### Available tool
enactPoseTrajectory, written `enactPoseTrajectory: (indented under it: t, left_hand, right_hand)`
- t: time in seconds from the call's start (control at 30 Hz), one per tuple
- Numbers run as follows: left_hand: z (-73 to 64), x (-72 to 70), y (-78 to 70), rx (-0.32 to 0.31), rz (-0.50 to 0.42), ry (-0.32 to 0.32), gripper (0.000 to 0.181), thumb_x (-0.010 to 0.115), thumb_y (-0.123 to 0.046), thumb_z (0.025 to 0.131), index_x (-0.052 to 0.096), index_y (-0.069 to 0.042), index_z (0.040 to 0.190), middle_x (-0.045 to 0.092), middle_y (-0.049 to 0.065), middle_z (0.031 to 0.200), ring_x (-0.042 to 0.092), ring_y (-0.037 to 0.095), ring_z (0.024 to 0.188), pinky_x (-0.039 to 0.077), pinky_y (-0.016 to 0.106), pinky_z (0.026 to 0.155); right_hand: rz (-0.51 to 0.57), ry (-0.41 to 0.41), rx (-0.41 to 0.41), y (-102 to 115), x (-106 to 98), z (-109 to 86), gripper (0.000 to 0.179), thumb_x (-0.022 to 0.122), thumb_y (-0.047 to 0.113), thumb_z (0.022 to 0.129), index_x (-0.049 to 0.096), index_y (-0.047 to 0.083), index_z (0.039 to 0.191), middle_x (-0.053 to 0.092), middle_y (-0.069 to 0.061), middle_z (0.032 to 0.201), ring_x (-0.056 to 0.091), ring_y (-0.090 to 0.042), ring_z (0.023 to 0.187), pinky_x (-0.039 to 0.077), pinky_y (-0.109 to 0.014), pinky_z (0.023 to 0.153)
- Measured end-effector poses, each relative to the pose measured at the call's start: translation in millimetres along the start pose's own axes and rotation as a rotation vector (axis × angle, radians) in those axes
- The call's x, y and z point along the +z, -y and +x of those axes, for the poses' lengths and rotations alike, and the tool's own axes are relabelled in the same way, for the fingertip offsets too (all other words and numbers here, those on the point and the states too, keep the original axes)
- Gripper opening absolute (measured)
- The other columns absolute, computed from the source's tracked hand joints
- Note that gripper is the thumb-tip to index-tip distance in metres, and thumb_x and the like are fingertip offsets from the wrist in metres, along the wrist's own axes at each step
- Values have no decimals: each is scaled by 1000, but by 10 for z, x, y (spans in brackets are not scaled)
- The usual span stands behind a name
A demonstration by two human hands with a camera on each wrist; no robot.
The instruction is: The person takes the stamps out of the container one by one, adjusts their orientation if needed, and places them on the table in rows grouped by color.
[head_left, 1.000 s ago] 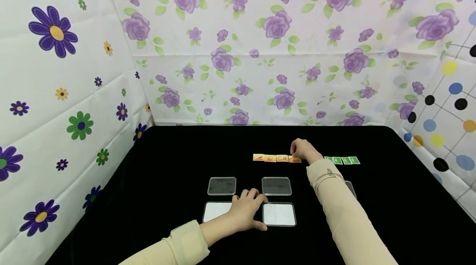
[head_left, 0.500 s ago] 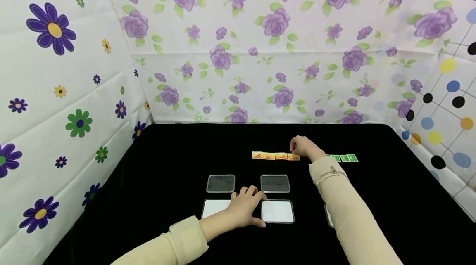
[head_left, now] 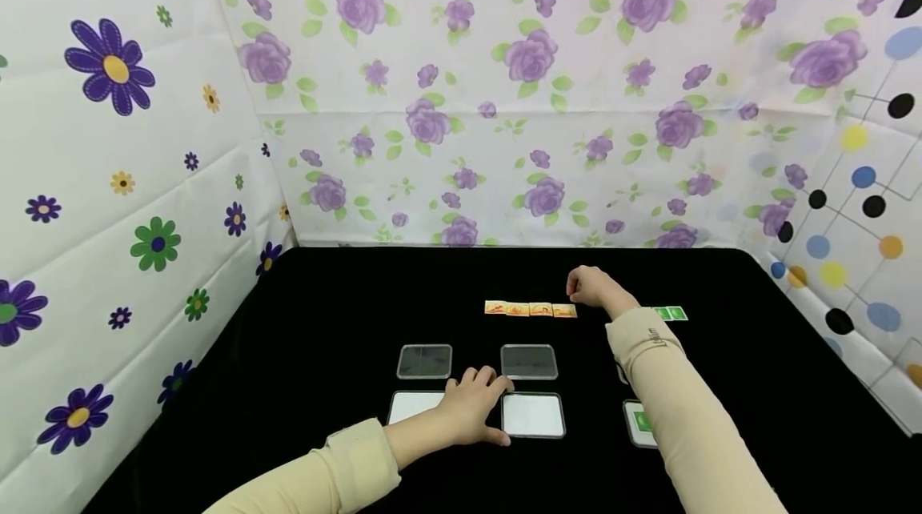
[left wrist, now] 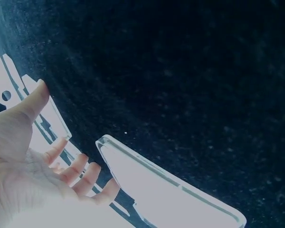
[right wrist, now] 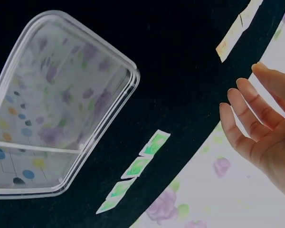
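Observation:
My left hand (head_left: pixel 471 410) lies with spread fingers between two white-backed clear cases. Its fingertips and thumb are right at the left edge of the middle case (head_left: pixel 533 415), while its wrist overlaps the left case (head_left: pixel 414 406). In the left wrist view the fingers (left wrist: pixel 88 178) look relaxed around nothing. Farther back, my right hand (head_left: pixel 592 287) hovers just past the right end of a row of orange picture cards (head_left: pixel 531 310). The right wrist view shows this hand (right wrist: pixel 263 114) with loosely bent fingers and nothing in them. Green cards (right wrist: pixel 137 166) lie in a row near it.
Two clear lids (head_left: pixel 425 362) lie behind the white-backed cases. Partly under my right sleeve is another case with a green card (head_left: pixel 641 426) inside. A clear lid (right wrist: pixel 61 109) shows large in the right wrist view. Patterned cloth walls (head_left: pixel 461 98) enclose the black table.
My right hand has come off the last orange card and moved slightly right. The left hand stays in place. The view has shifted a little, showing more of the right case.

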State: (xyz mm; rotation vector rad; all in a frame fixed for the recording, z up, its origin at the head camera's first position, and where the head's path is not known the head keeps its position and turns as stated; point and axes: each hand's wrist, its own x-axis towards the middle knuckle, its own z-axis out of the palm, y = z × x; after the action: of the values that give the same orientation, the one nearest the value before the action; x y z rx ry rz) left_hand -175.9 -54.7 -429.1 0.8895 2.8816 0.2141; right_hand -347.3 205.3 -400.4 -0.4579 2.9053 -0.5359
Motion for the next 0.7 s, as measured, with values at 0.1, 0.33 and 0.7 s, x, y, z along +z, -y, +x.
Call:
enactPoseTrajectory:
  t: [0.1, 0.33, 0.7]
  left_hand:
    - [-1, 0, -16, 0, 7, 4, 69, 79, -48, 69, 49, -21, 126, 50, 5, 122, 49, 22, 105, 44, 39, 75]
    - [40, -80, -91, 22, 24, 12, 70, 82, -44, 66, 51, -22, 124, 53, 3, 117, 50, 17, 97, 44, 33, 69]
    - [192, -114, -208, 97, 12, 15, 60, 79, -45, 71, 58, -20, 121, 56, 0, 118, 51, 14, 99, 46, 31, 75]
  right_hand:
    - [-2, -3, -35, -18, -17, -37, 5, 62, 2, 86, 61, 3, 80, 56, -8, 75, 49, -19, 66, 42, -32, 65]
    - [0, 30, -36, -43, -142, -172, 4, 60, 3, 88, 62, 3, 85, 56, -8, 75, 46, -17, 64, 40, -30, 63]
    - [23, 63, -93, -112, -276, -362, 7, 58, 6, 91, 62, 1, 92, 57, -9, 77, 48, -17, 66, 41, -32, 64]
